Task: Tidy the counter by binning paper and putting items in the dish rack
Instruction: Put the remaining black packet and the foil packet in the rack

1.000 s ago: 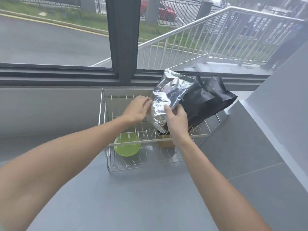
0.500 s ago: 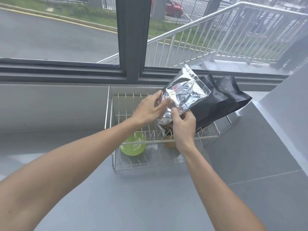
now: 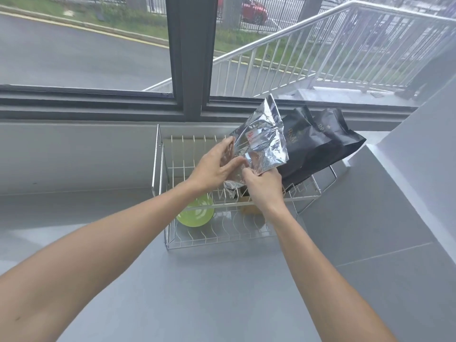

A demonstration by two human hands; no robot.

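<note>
We reach forward with both bare arms, our left hand (image 3: 214, 166) and right hand (image 3: 263, 186) close together, fingers curled in a pinching grasp, wrists angled inward toward each other.

A grey counter (image 3: 222, 292) carries a wire dish rack (image 3: 158, 166) by the window.

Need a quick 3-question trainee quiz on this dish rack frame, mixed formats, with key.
1. True or false: both hands grip the silver foil bag.
2. What lies in the dish rack lower left? A) green bowl B) red mug C) fork
3. Fill in: the black bags lean on the rack's ____ side.

Key: 1 true, left hand and right hand; 2 A, green bowl; 3 right.
</note>
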